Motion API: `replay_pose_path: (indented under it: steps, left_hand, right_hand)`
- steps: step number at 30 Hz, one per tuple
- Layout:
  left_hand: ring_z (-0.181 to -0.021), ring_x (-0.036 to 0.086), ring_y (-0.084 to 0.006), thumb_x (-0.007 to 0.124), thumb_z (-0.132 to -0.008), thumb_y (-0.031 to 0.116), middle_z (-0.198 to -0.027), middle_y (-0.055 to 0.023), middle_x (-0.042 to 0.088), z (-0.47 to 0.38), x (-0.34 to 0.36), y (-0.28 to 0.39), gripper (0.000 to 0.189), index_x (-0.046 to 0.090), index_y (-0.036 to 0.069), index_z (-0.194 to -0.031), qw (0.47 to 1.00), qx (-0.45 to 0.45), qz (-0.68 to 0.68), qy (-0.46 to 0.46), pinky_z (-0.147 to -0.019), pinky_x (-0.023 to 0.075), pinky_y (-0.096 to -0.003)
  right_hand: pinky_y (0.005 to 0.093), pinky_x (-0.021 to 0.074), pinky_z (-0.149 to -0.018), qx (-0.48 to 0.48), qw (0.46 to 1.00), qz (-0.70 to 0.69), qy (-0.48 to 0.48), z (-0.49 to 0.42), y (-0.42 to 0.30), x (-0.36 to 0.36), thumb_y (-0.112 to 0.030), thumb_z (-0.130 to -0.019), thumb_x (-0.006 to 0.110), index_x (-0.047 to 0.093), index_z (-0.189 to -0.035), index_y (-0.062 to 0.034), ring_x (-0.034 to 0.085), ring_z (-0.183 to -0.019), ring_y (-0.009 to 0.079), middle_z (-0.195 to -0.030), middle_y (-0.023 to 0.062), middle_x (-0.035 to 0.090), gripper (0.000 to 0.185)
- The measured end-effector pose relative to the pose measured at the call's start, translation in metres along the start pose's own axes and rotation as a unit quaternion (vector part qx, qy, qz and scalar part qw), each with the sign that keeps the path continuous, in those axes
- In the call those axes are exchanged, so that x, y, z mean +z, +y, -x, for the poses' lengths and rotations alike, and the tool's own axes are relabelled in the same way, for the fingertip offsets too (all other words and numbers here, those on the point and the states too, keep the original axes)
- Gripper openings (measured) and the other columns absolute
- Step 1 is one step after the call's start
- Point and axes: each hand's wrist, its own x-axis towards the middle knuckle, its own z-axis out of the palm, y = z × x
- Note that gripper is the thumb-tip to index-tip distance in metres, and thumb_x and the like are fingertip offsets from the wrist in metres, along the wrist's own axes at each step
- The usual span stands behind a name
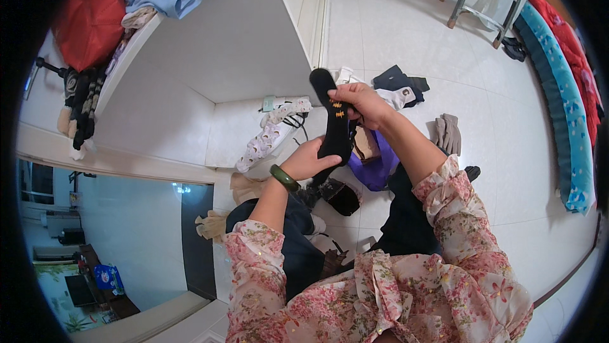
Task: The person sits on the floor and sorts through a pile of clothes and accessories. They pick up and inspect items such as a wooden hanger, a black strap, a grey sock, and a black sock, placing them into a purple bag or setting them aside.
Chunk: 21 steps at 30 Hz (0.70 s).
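A black sock (333,136) with orange marks on it stretches between my two hands. My left hand (309,158) grips its lower part, the thumb lying across the fabric. Higher up, my right hand (362,103) pinches the sock's edge near the orange marks, and the rounded end points away from me. Under the hands on the floor stands a purple bag (376,174) with something tan inside. A dark knitted piece (345,200) lies beside the bag. Beyond my right hand are dark folded socks (399,81) and a white sock with a letter (397,98).
Left of the hands, patterned white socks (261,145) lie in the cabinet's bottom (228,129). Grey gloves (448,134) rest on the floor to the right. A metal stepladder (485,10) and a rolled blue mat (561,105) stand farther off. A shelf (128,57) juts out upper left.
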Motion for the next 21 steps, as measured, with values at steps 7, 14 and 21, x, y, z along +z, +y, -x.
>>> replay_pose_path:
  steps: [7,14,21]
  left_hand:
    - [-0.078,0.057,-0.0069,0.071,-0.079,0.01,-0.088,0.0014,0.064,0.005,-0.008,-0.004,0.026,0.062,-0.002,-0.1,0.977,-0.071,0.194,-0.052,-0.071,0.0474,-0.0237]
    - [-0.08,0.058,-0.0081,0.067,-0.081,0.007,-0.091,-0.0019,0.064,0.019,-0.015,-0.021,0.014,0.062,0.001,-0.092,0.951,-0.11,0.255,-0.136,-0.074,0.0469,-0.023]
    - [-0.115,0.048,-0.0159,0.062,-0.085,0.008,-0.123,-0.0105,0.052,0.01,0.0,-0.036,0.022,0.056,0.003,-0.106,0.967,-0.037,0.252,0.012,-0.095,0.0408,-0.0312]
  right_hand:
    - [0.0198,0.0288,-0.043,-0.096,0.979,-0.088,0.159,-0.018,-0.003,-0.037,-0.017,-0.086,0.063,0.06,-0.071,-0.0086,0.04,-0.049,0.0043,-0.061,-0.0037,0.051,0.018]
    - [0.0201,0.0293,-0.042,-0.139,0.95,-0.169,0.224,-0.019,-0.011,-0.064,-0.015,-0.086,0.063,0.059,-0.076,-0.0071,0.041,-0.05,0.005,-0.064,-0.0021,0.051,0.013]
    - [0.0197,0.0284,-0.041,-0.108,0.959,-0.135,0.225,-0.01,-0.016,-0.064,-0.019,-0.087,0.063,0.058,-0.075,-0.0079,0.041,-0.051,0.0054,-0.063,-0.0021,0.048,0.017]
